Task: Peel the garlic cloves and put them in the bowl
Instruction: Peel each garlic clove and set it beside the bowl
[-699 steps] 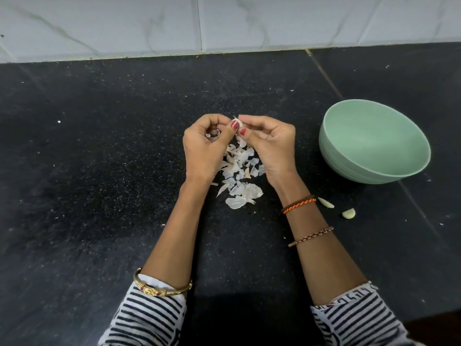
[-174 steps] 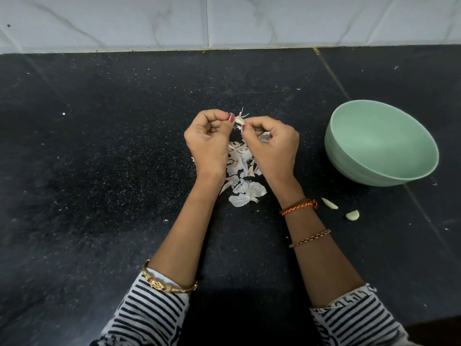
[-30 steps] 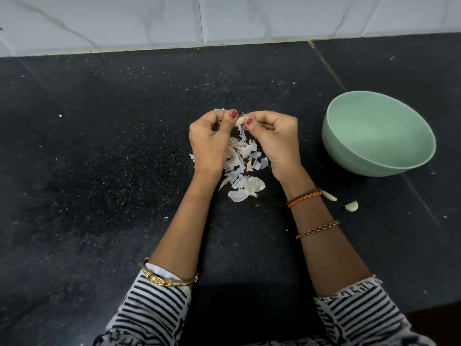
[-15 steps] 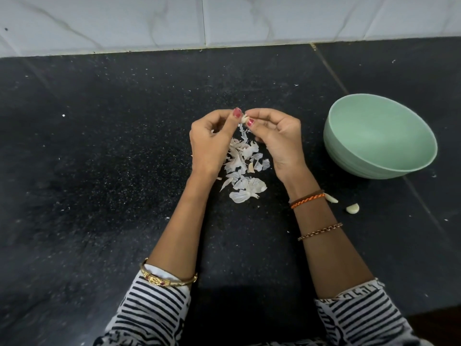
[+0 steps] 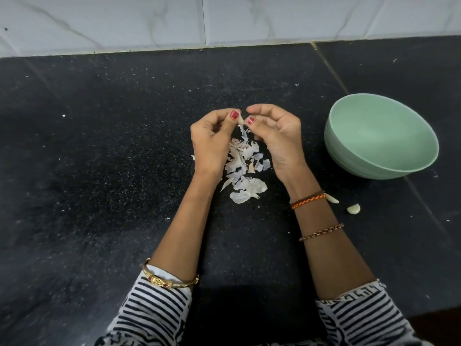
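A small garlic clove [image 5: 241,120] is pinched between the fingertips of my left hand [image 5: 212,141] and my right hand [image 5: 275,138], above the black counter. A strip of skin hangs from it. Below the hands lies a pile of white garlic skins [image 5: 245,171]. A pale green bowl [image 5: 381,136] stands to the right, tilted toward me, with nothing visible inside. Two peeled cloves lie on the counter near my right wrist: a long clove [image 5: 333,199] and a rounder clove [image 5: 353,209].
The black speckled counter [image 5: 99,171] runs back to a white tiled wall [image 5: 224,18]. Small skin flecks are scattered over it. A seam in the counter runs diagonally past the bowl.
Both hands keep working the clove between the fingertips, thumbs shifting slightly. The bowl, skins and two loose cloves have stayed where they were.
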